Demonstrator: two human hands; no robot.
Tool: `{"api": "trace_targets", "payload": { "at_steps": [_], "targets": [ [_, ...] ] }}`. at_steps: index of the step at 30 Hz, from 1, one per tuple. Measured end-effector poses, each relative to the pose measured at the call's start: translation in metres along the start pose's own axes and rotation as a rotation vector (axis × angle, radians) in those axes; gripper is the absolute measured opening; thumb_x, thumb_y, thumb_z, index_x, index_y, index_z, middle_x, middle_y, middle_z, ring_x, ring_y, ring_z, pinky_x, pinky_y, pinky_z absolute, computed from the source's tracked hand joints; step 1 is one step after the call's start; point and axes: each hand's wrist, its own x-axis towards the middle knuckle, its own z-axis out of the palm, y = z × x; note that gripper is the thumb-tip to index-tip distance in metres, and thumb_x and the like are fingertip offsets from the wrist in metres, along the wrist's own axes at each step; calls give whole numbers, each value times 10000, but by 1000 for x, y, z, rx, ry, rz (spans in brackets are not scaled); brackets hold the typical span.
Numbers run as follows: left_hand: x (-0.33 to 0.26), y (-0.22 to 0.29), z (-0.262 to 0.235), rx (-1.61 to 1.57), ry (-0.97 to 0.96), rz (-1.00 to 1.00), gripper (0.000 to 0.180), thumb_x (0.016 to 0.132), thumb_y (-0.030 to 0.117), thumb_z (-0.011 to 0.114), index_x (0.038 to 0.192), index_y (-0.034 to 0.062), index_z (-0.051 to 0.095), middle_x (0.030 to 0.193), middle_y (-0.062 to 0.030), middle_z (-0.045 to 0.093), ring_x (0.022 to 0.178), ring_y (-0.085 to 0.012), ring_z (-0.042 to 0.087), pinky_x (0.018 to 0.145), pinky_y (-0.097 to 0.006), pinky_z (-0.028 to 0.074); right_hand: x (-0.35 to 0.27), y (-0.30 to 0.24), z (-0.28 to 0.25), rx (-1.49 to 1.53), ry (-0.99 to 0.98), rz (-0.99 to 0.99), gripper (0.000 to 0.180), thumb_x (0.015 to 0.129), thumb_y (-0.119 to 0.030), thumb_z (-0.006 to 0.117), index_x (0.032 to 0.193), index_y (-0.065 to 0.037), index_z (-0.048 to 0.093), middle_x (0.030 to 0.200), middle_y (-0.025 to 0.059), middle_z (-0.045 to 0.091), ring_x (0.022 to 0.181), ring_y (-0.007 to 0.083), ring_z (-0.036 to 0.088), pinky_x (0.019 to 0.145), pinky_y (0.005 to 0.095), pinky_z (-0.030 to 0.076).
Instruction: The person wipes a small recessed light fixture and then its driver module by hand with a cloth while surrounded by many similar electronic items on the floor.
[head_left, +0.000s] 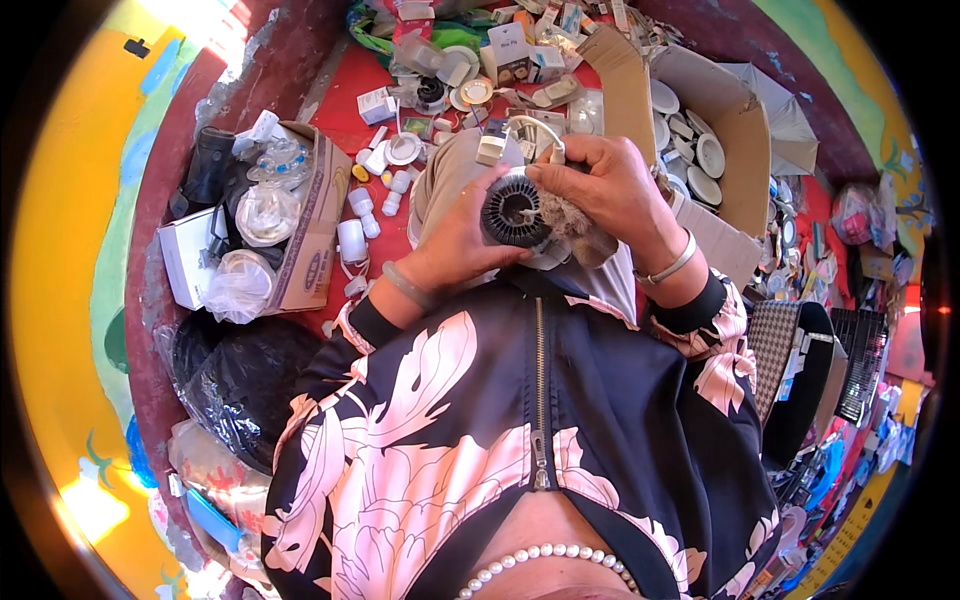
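In front of my lap, my left hand [462, 232] wraps round a round lamp fitting with a black finned heat sink [514, 212], its finned side facing up. My right hand [612, 190] is closed at the lamp's right edge, pinching a brownish rag [572, 228] that hangs down beside the fins. A white cable [538, 122] loops up near my right fingers, with a small white block [490, 150] close to its other end. Whether my right fingers also grip the cable is unclear. The lamp's underside is mostly hidden.
At left stands a cardboard box [318, 225] with plastic-wrapped goods, above a black plastic bag [235, 375]. White bulbs [362, 205] lie on the red cloth [352, 88]. An open cardboard box [745, 125] at right holds round white lamps [709, 155]. Small packages crowd the far side.
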Motion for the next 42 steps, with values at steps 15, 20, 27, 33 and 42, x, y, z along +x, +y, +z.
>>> {"api": "trace_targets", "payload": {
  "at_steps": [15, 20, 27, 33, 42],
  "targets": [
    [39, 36, -7, -347, 325, 82, 925, 512, 120, 865, 1273, 9, 349, 1219, -134, 492, 1159, -209, 488, 1011, -344, 373, 10, -48, -48, 567, 110, 6, 168, 868, -166, 617, 792, -18, 642, 748, 46, 637, 642, 72, 568, 569, 202, 441],
    [69, 45, -36, 234, 430, 470, 855, 480, 204, 881, 1175, 11, 422, 1199, -211, 506, 1138, -340, 509, 977, -418, 402, 16, -35, -70, 691, 133, 42, 191, 893, -182, 578, 806, -17, 620, 742, 57, 624, 625, 88, 568, 568, 204, 447],
    [125, 35, -62, 448, 509, 521, 852, 484, 238, 880, 1169, 14, 428, 1230, -259, 482, 1113, -396, 514, 951, -440, 420, 64, 26, -79, 960, 291, 315, 318, 914, -302, 540, 792, -14, 601, 658, 80, 604, 527, 115, 556, 488, 197, 435],
    [184, 18, -76, 604, 518, 437, 800, 486, 259, 851, 1149, 16, 475, 1142, -193, 539, 1058, -366, 531, 923, -429, 425, 94, 85, -73, 1035, 120, 302, 329, 918, -340, 543, 883, -19, 606, 707, 83, 623, 552, 136, 579, 472, 227, 464],
    [221, -38, -61, 709, 517, 296, 748, 532, 266, 843, 1141, -17, 515, 1109, -182, 574, 1010, -329, 578, 894, -398, 464, 139, 44, -99, 1172, 619, -184, 283, 945, -241, 509, 1117, -24, 565, 1126, 97, 596, 943, 200, 612, 810, 327, 511]
  ]
}}
